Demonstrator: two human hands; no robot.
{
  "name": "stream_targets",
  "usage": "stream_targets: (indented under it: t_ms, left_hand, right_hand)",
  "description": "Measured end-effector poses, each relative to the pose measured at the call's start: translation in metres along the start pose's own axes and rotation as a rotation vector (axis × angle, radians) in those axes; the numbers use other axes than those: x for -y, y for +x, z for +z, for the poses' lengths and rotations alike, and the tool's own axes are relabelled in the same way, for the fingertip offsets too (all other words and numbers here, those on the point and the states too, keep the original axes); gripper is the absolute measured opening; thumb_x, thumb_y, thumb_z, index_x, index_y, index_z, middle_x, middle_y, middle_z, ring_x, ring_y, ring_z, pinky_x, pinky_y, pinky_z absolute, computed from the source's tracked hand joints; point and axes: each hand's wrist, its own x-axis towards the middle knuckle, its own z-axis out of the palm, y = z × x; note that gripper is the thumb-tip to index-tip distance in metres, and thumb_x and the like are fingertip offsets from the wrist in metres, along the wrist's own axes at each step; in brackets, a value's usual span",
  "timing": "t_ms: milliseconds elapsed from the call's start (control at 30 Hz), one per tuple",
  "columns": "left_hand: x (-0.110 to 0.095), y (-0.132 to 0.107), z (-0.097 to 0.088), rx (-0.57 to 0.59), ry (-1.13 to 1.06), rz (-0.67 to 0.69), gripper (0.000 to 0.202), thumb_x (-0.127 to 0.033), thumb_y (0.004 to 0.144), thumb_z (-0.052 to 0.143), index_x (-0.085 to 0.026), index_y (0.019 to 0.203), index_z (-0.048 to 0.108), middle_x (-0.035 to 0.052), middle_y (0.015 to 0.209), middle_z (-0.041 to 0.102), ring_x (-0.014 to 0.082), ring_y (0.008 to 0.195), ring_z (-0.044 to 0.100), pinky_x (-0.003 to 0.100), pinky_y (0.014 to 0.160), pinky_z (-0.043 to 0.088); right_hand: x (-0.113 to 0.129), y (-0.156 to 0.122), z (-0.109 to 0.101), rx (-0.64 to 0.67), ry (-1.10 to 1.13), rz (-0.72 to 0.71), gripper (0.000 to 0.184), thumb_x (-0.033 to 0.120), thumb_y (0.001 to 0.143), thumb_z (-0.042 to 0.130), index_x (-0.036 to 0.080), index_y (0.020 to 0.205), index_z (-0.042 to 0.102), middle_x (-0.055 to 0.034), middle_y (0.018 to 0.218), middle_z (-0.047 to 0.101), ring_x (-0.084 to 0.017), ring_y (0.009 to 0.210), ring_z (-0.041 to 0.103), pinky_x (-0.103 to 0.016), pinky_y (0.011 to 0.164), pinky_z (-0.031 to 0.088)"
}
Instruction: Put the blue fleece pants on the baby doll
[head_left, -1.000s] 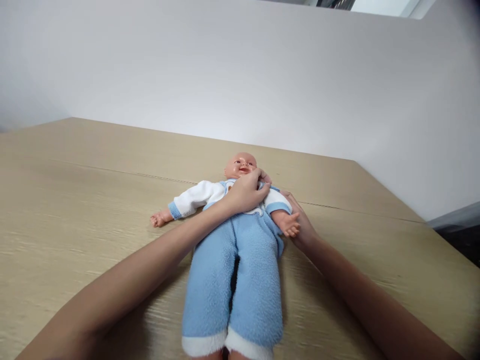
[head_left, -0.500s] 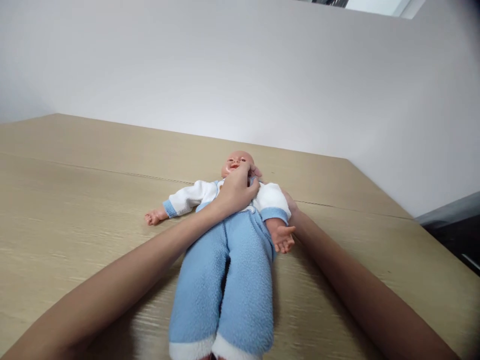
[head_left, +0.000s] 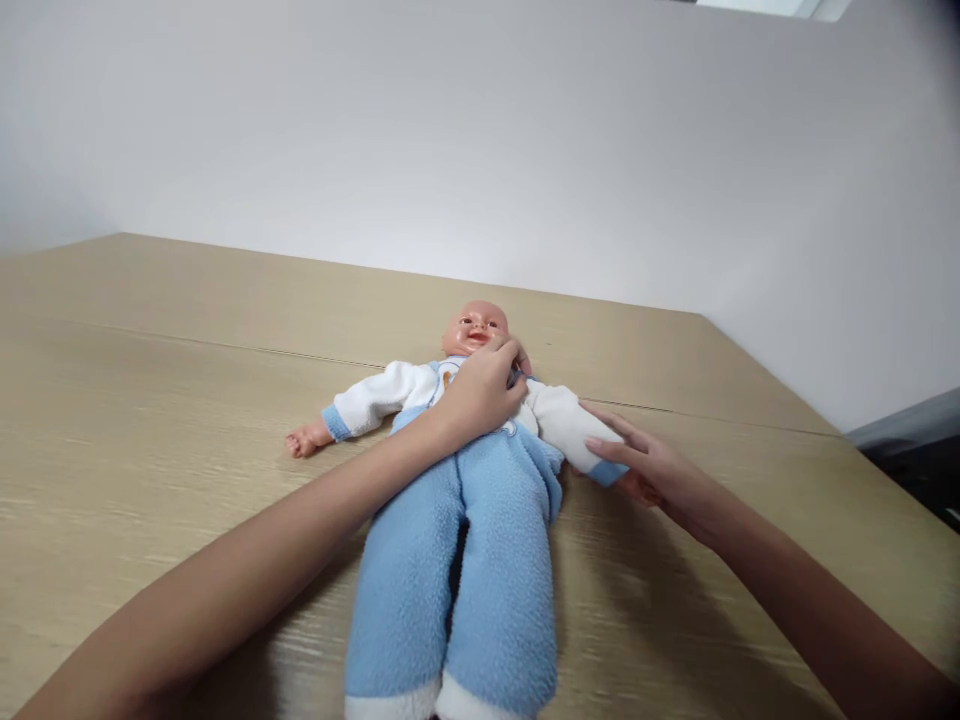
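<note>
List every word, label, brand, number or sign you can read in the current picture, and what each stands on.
None: no readable text shows on the doll's outfit, the table or the wall.
The left hand partly covers the chest decoration; any lettering beneath it is hidden.

Soft, even light casts diffuse shadows across the table (head_left: 187, 400).
</note>
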Motion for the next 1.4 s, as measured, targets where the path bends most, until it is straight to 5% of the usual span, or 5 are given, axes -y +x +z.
stream_targets:
  t_ms: [200,600,900,1200,1400]
  left_hand:
    - [0.0,0.002,0.001,0.025,0.08,0.03,0.014,-0.007,0.093,0.059,-0.018,0.099,0.066,0.0113,0.111,0.071,0.0251,0.101,0.067,0.039,0.091,0.054]
    - [-0.01,0.0,-0.019,0.123,0.258,0.186,0.013,-0.019,0.102,0.058,-0.015,0.107,0.07,0.0149,0.115,0.074,0.0318,0.113,0.06,0.047,0.104,0.048]
    - [-0.025,0.002,-0.032,0.301,0.028,0.324,0.019,-0.033,0.108,0.058,-0.017,0.104,0.068,0.0098,0.109,0.075,0.026,0.105,0.064,0.04,0.098,0.045]
    - [-0.027,-0.004,-0.029,0.541,-0.001,0.269,0.039,-0.057,0.107,0.059,-0.02,0.096,0.068,0.0019,0.094,0.072,0.023,0.097,0.062,0.039,0.097,0.038]
    - [-0.023,0.0,-0.027,0.568,-0.107,0.127,0.036,-0.054,0.102,0.061,-0.019,0.093,0.063,-0.0021,0.08,0.06,0.0173,0.077,0.055,0.034,0.078,0.037]
  right_hand:
    - [-0.034,0.015,-0.043,-0.132,-0.04,0.089,0.056,0.059,0.076,0.095,0.027,0.12,0.084,-0.0088,0.108,0.085,-0.025,0.085,0.08,-0.03,0.061,0.066]
    - [-0.041,0.004,-0.021,-0.521,-0.771,-0.557,0.036,0.051,0.1,0.065,0.023,0.121,0.073,-0.0175,0.131,0.075,-0.042,0.129,0.064,-0.069,0.117,0.042]
    - [-0.022,-0.023,0.048,0.197,-0.013,-0.162,0.034,0.057,0.106,0.062,0.027,0.122,0.064,-0.0022,0.097,0.066,-0.022,0.089,0.063,-0.036,0.08,0.053]
    - [-0.027,0.006,0.052,0.205,0.404,-0.049,0.035,0.057,0.096,0.072,0.028,0.088,0.054,0.0028,0.079,0.05,-0.02,0.072,0.046,-0.033,0.067,0.043]
    - [-0.032,0.003,0.048,0.158,0.118,-0.155,0.034,0.061,0.102,0.068,0.028,0.1,0.057,0.004,0.08,0.046,-0.018,0.074,0.043,-0.032,0.068,0.037]
